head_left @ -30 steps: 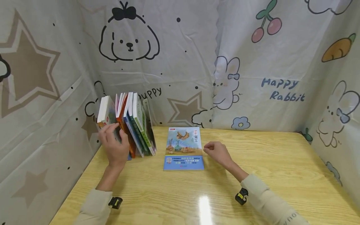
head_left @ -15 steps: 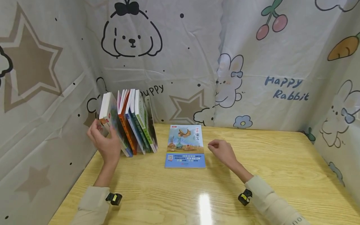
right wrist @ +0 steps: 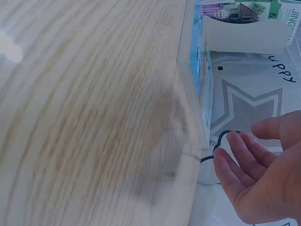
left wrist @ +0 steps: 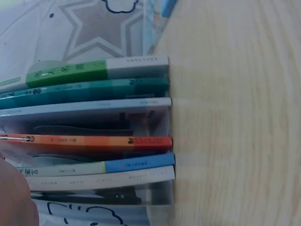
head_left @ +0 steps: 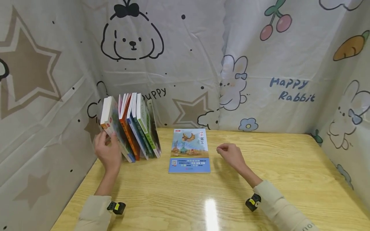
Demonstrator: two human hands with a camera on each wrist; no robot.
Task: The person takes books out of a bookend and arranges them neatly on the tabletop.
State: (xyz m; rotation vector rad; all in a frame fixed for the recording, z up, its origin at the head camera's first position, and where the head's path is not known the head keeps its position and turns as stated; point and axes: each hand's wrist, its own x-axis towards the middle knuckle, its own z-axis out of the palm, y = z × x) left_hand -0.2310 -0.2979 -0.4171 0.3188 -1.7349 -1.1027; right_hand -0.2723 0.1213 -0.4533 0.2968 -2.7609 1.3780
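My left hand (head_left: 108, 152) grips the spine side of the leftmost books (head_left: 111, 115) in the upright row, thumb to their right and fingers at their left. Whether it holds one or two is hidden. In the left wrist view part of that hand (left wrist: 16, 197) lies over the far ends of a pale spine with a blue end (left wrist: 138, 163) and a white spine (left wrist: 103, 182). My right hand (head_left: 232, 157) hovers right of a flat blue book (head_left: 189, 150), apart from it. In the right wrist view its fingers (right wrist: 240, 165) bend loosely and hold nothing.
An orange book (head_left: 130, 138), a green-and-white book (head_left: 145, 125) and several others lean in the same row, partly in a clear stand (left wrist: 155, 195). The wooden table (head_left: 162, 199) meets patterned cloth walls (head_left: 188, 73) at the back and sides.
My left hand has moved left and down from above the row's front to the leftmost books, and its fingers have closed on them. The right hand has drawn slightly right, away from the flat book.
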